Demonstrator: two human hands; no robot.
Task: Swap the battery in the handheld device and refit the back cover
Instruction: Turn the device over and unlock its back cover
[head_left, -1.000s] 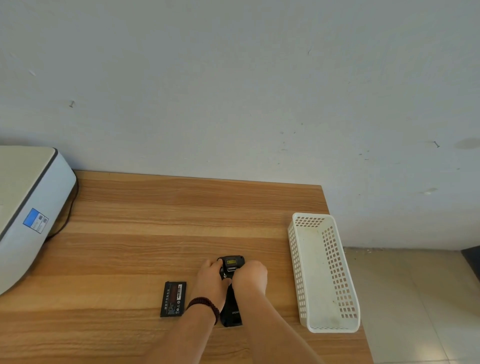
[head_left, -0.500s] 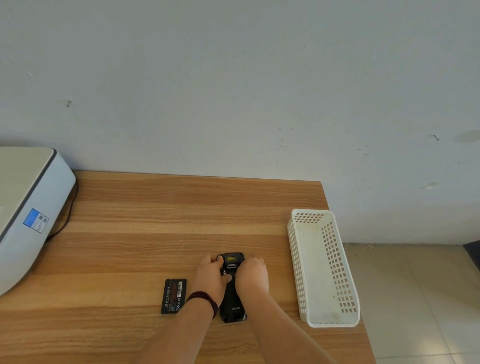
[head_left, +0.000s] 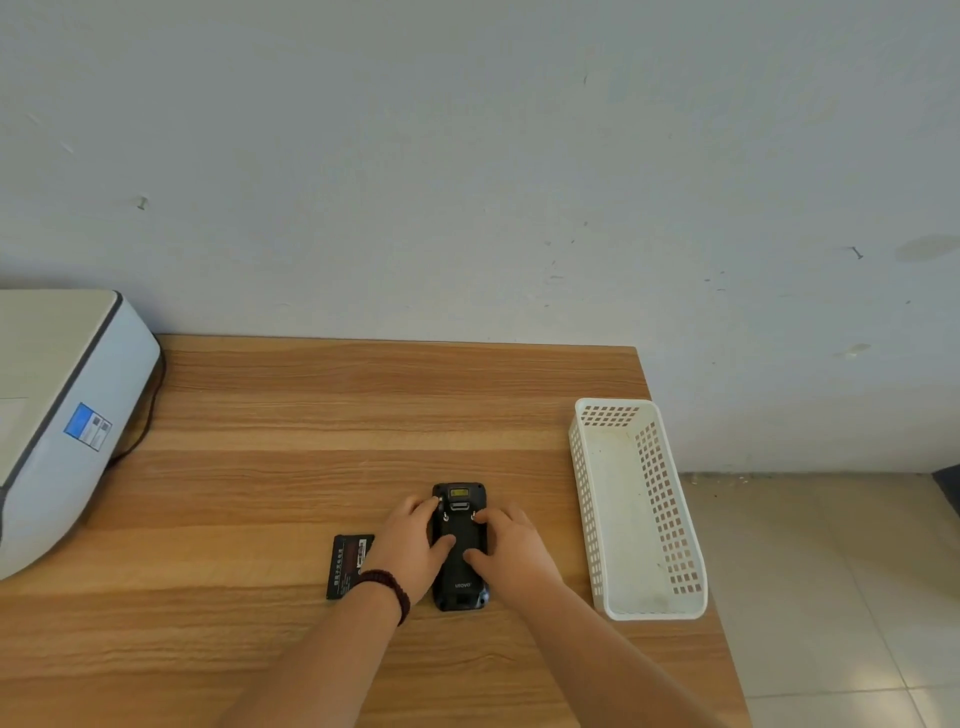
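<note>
Both hands press the back cover (head_left: 459, 551) flat: my left hand (head_left: 410, 545) and right hand (head_left: 511, 543) spread their fingers open over the handheld device (head_left: 459, 493), gripping nothing. I judge the battery (head_left: 349, 565) lying just left is the spent one, set aside.

Your left hand (head_left: 410, 545) and right hand (head_left: 511, 543) lie on either side of the handheld device (head_left: 460, 545), thumbs on its back, on the table (head_left: 311, 415). A battery (head_left: 347, 566) lies just left of your left hand. A basket (head_left: 587, 499) sits right of your right hand; a printer (head_left: 57, 415) stands far left.
</note>
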